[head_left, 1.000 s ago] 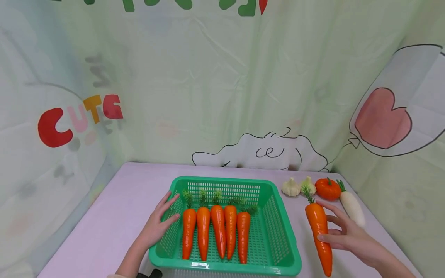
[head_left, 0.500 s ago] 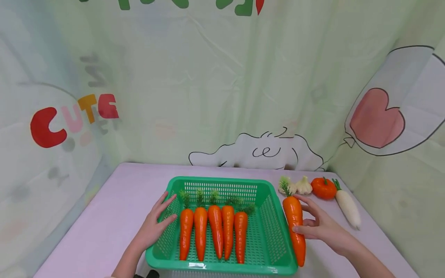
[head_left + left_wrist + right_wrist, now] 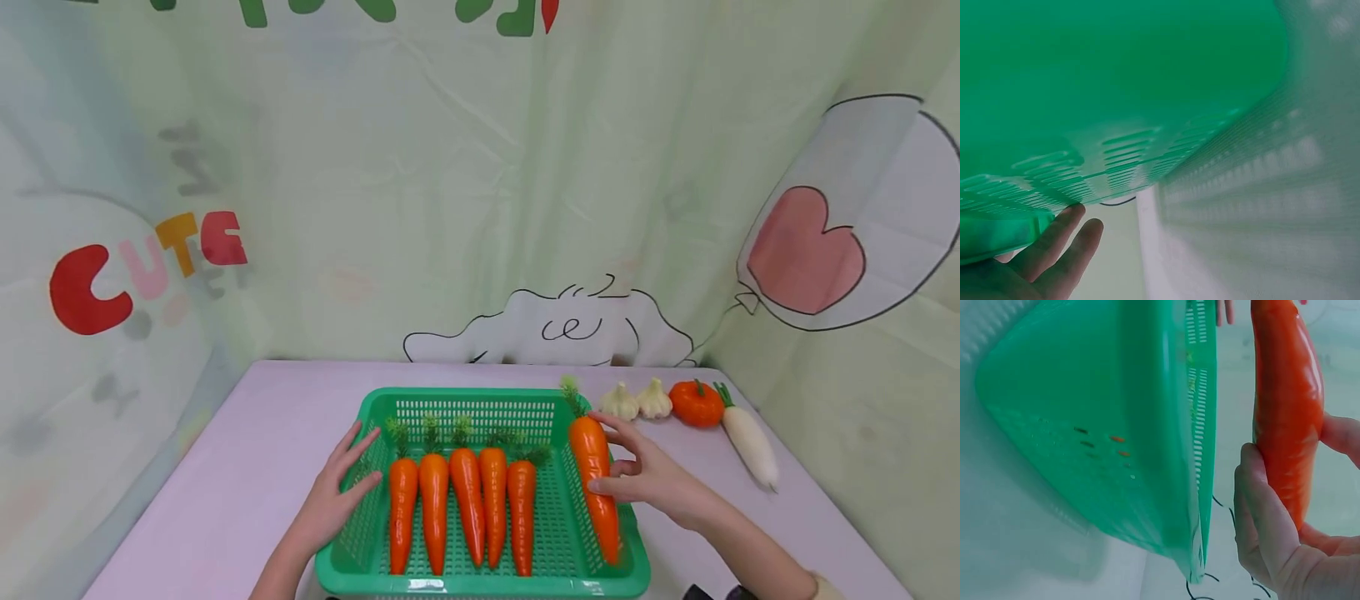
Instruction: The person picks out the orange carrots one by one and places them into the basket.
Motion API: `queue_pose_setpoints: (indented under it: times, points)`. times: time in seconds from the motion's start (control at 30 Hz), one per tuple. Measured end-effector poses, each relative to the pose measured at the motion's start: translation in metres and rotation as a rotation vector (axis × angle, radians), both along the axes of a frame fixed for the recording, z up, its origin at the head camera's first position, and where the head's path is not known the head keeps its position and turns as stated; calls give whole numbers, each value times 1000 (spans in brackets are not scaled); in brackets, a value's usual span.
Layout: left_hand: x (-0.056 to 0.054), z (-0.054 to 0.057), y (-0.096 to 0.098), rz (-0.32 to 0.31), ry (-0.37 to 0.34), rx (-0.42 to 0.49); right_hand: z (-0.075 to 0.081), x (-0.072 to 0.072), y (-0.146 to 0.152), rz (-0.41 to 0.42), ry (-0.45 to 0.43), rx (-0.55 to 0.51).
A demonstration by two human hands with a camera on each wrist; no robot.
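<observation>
In the head view, my right hand (image 3: 648, 475) grips an orange carrot (image 3: 595, 475) with a green leafy top, thumb on the near side. The carrot is held above the right side of a green plastic basket (image 3: 480, 587), tilted with its tip toward me. The right wrist view shows the carrot (image 3: 1288, 400) above the basket's rim, fingers on both sides of it. Inside the basket, several carrots (image 3: 467, 500) lie in a row, tops away from me. My left hand (image 3: 330, 496) rests at the basket's left side, fingers spread; in the left wrist view two fingers (image 3: 1079, 253) reach along its slotted wall.
Two garlic bulbs (image 3: 619, 402), an orange-red pepper (image 3: 696, 404) and a white radish (image 3: 750, 446) with a green top lie on the pale table (image 3: 300, 400) at the back right. A printed curtain (image 3: 450, 208) hangs behind and along both sides.
My right hand has carried the carrot leftward, from beside the basket to above its right side. The left hand has stayed at the basket's left side. The view has shifted slightly.
</observation>
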State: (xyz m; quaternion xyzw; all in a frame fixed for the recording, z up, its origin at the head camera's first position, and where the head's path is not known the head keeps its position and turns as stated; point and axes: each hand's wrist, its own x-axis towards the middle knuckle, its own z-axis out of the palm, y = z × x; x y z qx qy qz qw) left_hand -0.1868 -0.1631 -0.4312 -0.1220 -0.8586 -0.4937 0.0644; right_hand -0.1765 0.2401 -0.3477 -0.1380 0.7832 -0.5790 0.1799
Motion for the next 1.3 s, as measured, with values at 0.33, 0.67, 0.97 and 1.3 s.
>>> queue_pose_setpoints:
  times: [0.33, 0.67, 0.97, 1.3]
  points:
    - [3, 1, 1, -5, 12, -1, -9, -8, -21, -5, -16, 24]
    - [4, 5, -3, -14, 23, -9, -18, -9, -44, -6, 51, 115]
    - [2, 8, -1, -31, 11, -12, -31, -11, -50, -32, 104, 206]
    - [3, 4, -1, -24, -5, -8, -47, -14, -63, -133, 227, 476]
